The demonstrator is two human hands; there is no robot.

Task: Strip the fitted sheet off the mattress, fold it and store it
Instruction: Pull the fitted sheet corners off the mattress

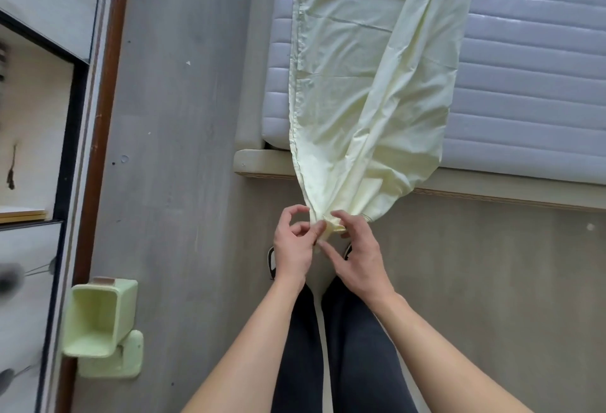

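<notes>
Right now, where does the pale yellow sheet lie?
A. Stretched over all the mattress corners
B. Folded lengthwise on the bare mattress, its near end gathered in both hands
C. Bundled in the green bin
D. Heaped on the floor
B: the sheet runs as a long strip over the bare quilted mattress, its end pinched by the left hand and right hand.

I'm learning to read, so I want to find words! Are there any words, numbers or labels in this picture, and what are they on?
There are none to read here.
The pale yellow sheet: plain, no tag showing.
The quilted mattress: no label in view.
The green bin by the wall: no writing showing.
The cabinet doors bear leaf patterns, not letters, and are partly blurred.
</notes>
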